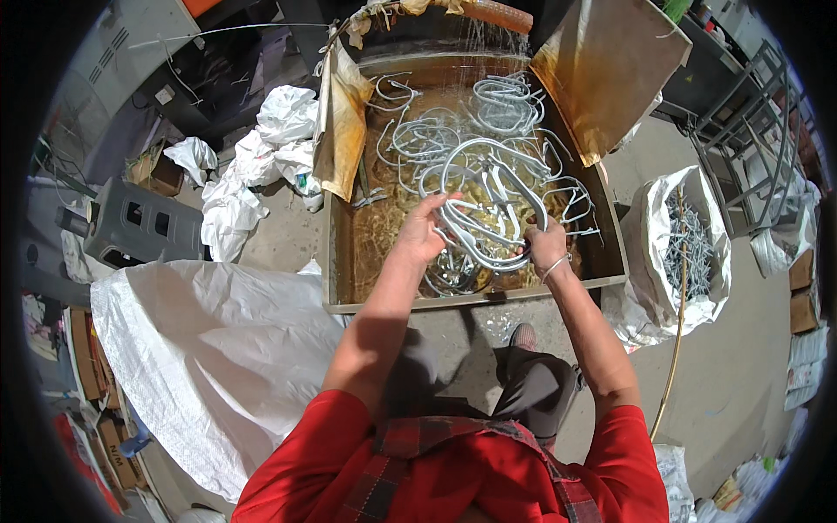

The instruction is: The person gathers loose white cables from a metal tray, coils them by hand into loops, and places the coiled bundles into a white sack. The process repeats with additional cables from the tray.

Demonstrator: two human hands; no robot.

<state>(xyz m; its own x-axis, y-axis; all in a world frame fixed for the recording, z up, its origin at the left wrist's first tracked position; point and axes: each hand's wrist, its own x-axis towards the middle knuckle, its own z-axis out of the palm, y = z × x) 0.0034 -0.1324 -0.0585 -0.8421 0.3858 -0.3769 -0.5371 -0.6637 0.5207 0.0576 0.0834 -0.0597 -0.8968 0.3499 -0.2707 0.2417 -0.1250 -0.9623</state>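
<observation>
A bundle of curved pale plastic or metal strips (480,153), bent into loops, is held over a shallow trough (471,301) of water. My left hand (426,230) grips the loops at their left side, and my right hand (548,245), with a bangle at the wrist, is closed round their right side. Below and beyond, several similar curved pieces (428,134) lie in the brownish water. Another coiled bunch (503,104) sits at the back, near water falling from an orange-brown pipe (500,16). The exact material of the pieces cannot be told.
To the right, an open white woven sack (644,242) holds many small grey pieces (686,252), with a thin stick (682,307) across it. A white woven sheet or sack (216,353) spreads at the left, near a grey plastic stool (144,222). Stained boards flank the trough.
</observation>
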